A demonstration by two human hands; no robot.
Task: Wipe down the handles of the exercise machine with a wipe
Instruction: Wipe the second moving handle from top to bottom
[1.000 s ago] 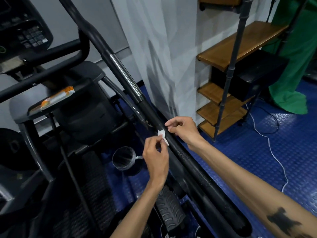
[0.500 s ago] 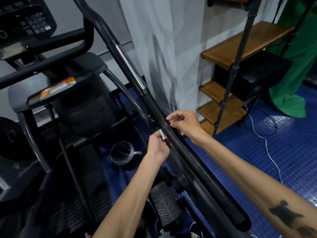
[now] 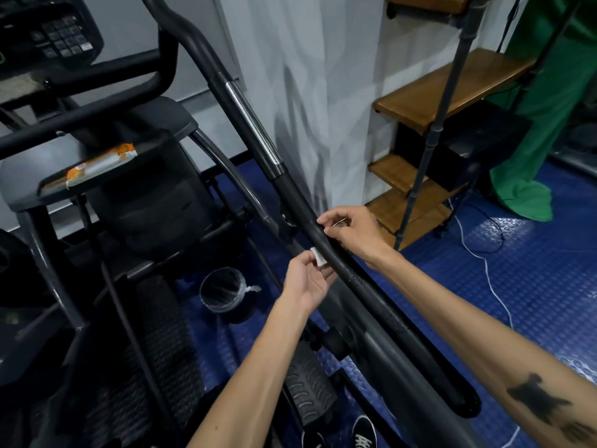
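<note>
My left hand (image 3: 307,279) sits on the near-left side of the long black handle (image 3: 361,279) of the exercise machine, fingers curled and pinching a small white wipe (image 3: 318,256) against the bar. My right hand (image 3: 350,232) is on the far side of the same bar, just above and right of the left one, fingers bent and pinched together at the handle; whether they grip another end of the wipe I cannot tell. The handle runs diagonally between the two hands, with a chrome section (image 3: 255,124) further up from them. Below and left of my left hand a lined bin (image 3: 223,289) stands on the blue floor (image 3: 533,286). Far up and left of it an orange packet (image 3: 100,163) lies on the machine's tray. Right of my right hand stands a wooden shelf (image 3: 445,88).
</note>
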